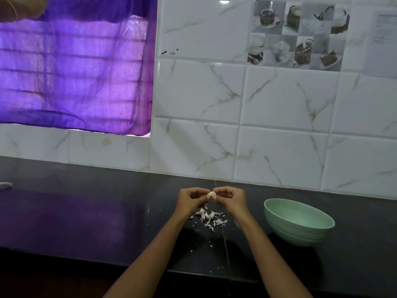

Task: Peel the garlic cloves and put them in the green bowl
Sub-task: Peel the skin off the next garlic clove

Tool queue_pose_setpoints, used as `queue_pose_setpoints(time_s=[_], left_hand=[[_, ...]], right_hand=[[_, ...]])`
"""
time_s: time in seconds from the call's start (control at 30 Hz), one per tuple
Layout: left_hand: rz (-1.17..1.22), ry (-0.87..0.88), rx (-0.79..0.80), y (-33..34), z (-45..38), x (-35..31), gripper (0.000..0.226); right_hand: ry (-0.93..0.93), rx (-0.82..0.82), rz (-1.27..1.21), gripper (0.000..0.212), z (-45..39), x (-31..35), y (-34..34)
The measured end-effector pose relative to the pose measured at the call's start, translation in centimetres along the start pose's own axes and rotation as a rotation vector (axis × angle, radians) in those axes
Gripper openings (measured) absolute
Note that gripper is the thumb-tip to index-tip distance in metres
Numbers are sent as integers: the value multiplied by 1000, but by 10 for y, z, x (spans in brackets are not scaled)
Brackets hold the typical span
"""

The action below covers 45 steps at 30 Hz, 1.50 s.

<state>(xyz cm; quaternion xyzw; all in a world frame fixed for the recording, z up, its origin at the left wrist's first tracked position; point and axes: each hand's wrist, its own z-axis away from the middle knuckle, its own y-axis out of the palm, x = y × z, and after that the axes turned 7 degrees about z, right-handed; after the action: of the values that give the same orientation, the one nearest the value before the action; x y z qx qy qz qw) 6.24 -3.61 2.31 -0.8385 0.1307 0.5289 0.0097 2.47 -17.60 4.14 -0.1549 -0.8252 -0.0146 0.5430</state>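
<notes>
A small pale garlic clove point(211, 193) is held above the dark counter between both hands. My left hand point(190, 200) pinches it from the left with curled fingers. My right hand point(231, 198) pinches it from the right. Under the hands lies a heap of whitish-pink garlic skins point(211, 218). The green bowl point(298, 221) stands on the counter to the right of my right hand; the part of its inside that shows holds nothing.
The black counter point(86, 211) runs along a white marble-tiled wall point(279, 130). A purple curtain point(75, 72) hangs at the back left. A small white thing point(5, 186) lies at the far left edge. Bits of skin are scattered toward the front edge.
</notes>
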Motion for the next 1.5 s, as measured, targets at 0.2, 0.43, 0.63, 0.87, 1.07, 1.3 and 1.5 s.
queue_pose_setpoints(time_s=[0.2, 0.43, 0.63, 0.87, 1.07, 1.3, 1.5], left_hand=[[-28, 19, -9, 1, 1, 0, 12], [-135, 66, -23, 2, 1, 2, 13], [-228, 104, 23, 1, 1, 4, 13], [-237, 93, 32, -1, 0, 5, 11], [-52, 20, 12, -1, 0, 3, 10], [86, -18, -19, 0, 2, -2, 10], [176, -133, -50, 3, 0, -3, 17]], right_hand=[[-56, -24, 173, 12, 0, -7, 1], [-110, -21, 421, 13, 2, -6, 4], [-204, -12, 710, 13, 0, -9, 5], [-219, -18, 751, 11, -2, -7, 4], [-201, -82, 655, 15, -5, -12, 3], [-114, 22, 344, 10, 0, -5, 5], [-170, -23, 320, 15, 0, -3, 4]])
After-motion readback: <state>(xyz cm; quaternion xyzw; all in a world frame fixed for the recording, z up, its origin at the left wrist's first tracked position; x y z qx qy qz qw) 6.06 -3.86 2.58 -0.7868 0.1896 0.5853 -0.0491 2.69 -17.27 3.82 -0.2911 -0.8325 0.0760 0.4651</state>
